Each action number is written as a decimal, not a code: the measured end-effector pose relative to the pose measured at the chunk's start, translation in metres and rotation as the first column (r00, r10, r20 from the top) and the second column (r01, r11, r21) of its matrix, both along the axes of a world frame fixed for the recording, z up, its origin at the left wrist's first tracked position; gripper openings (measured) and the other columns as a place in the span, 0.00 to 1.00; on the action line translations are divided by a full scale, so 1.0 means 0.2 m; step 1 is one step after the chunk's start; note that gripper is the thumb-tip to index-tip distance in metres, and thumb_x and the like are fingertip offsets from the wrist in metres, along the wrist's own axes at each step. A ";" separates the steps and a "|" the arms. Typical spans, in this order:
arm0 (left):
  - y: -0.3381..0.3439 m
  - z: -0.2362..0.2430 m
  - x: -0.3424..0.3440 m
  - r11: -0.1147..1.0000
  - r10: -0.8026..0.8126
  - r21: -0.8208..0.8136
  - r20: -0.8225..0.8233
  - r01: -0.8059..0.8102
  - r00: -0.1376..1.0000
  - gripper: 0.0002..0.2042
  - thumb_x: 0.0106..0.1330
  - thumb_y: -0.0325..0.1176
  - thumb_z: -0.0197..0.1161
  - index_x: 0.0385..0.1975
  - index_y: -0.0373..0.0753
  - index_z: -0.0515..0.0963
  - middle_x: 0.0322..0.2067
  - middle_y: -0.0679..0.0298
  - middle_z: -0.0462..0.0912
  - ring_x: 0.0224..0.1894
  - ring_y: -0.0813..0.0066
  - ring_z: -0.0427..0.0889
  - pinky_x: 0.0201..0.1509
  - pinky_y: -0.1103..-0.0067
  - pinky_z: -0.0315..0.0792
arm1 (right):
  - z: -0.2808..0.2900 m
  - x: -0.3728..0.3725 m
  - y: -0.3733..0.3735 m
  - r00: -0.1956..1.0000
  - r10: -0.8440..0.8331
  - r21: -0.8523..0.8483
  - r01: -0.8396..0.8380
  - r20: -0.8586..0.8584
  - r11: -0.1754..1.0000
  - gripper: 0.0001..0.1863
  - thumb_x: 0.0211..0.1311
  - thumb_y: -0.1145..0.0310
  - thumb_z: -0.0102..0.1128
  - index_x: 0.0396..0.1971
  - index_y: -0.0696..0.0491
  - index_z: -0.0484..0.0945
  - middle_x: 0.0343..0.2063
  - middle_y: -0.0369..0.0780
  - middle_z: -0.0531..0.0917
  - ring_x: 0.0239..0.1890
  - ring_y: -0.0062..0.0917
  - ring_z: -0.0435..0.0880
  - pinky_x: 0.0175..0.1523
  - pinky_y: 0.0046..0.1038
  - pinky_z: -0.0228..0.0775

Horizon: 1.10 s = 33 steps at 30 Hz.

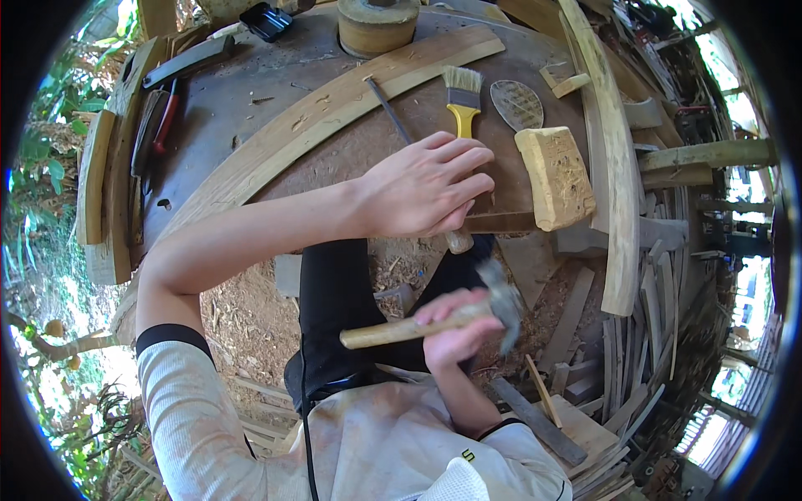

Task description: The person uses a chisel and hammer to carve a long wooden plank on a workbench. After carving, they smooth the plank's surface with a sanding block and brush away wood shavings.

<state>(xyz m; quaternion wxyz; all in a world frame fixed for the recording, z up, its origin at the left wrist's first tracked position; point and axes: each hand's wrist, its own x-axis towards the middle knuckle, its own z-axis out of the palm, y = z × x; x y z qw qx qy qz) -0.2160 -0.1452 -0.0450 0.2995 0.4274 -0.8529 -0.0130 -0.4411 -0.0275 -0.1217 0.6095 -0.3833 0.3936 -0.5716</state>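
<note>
My left hand (434,185) reaches over the worktable with its fingers curled round a thin-shafted metal tool (388,108). The shaft points away from me, and the rounded end of its wooden handle (458,241) shows below my hand; most of the grip is hidden. Lower, above my lap, my right hand (458,327) is closed round the wooden handle of a hammer (501,307), whose metal head is blurred by motion. Just beyond my left fingers lies a yellow-handled paintbrush (464,96). A chunky wood block (558,179) sits to their right.
A long curved plank (334,107) crosses the worktable (221,104). An oval plate (517,105) lies near the brush. A round wooden piece (378,27) stands at the far edge. A long pole (616,167) and stacked offcuts (647,309) line the right side.
</note>
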 end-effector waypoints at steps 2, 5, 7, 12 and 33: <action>0.00 0.00 0.01 0.999 -0.008 -0.034 -0.007 0.008 1.000 0.18 0.65 0.35 0.62 0.53 0.38 0.76 0.62 0.51 0.73 0.65 0.53 0.74 0.68 0.60 0.68 | -0.01 0.00 0.00 0.987 0.159 0.109 -0.156 -0.023 0.982 0.40 0.74 0.23 0.33 0.52 0.50 0.67 0.20 0.37 0.71 0.13 0.27 0.71 0.15 0.30 0.69; 0.01 -0.01 0.02 0.999 -0.042 -0.032 -0.067 0.040 0.997 0.14 0.66 0.36 0.62 0.48 0.37 0.78 0.57 0.52 0.75 0.60 0.53 0.77 0.65 0.60 0.70 | -0.01 -0.04 0.00 0.997 0.062 -0.134 -0.054 0.053 0.990 0.37 0.75 0.25 0.34 0.51 0.49 0.67 0.19 0.36 0.69 0.11 0.26 0.69 0.14 0.29 0.68; 0.01 0.00 0.03 0.998 -0.052 0.018 -0.129 0.055 0.990 0.10 0.67 0.37 0.62 0.41 0.37 0.79 0.51 0.53 0.77 0.55 0.54 0.79 0.61 0.60 0.72 | 0.02 -0.08 0.01 0.995 0.028 -0.020 -0.026 0.097 0.999 0.41 0.72 0.23 0.34 0.49 0.51 0.67 0.21 0.38 0.71 0.13 0.29 0.72 0.18 0.32 0.71; -0.01 -0.01 0.04 0.987 -0.159 -0.012 -0.053 0.159 0.986 0.15 0.70 0.40 0.61 0.24 0.39 0.73 0.31 0.57 0.76 0.38 0.56 0.80 0.43 0.62 0.74 | 0.05 -0.10 -0.04 0.999 0.030 0.115 -0.026 -0.035 0.993 0.41 0.72 0.23 0.36 0.51 0.51 0.66 0.21 0.39 0.70 0.13 0.29 0.72 0.19 0.33 0.72; -0.01 -0.05 0.07 0.985 -0.159 -0.095 -0.180 0.143 0.971 0.10 0.61 0.32 0.59 0.18 0.40 0.72 0.17 0.59 0.76 0.22 0.55 0.77 0.32 0.63 0.72 | 0.06 0.05 0.04 0.951 0.282 -0.008 -0.285 -0.124 0.958 0.40 0.72 0.22 0.33 0.44 0.49 0.68 0.21 0.36 0.70 0.14 0.29 0.72 0.16 0.32 0.69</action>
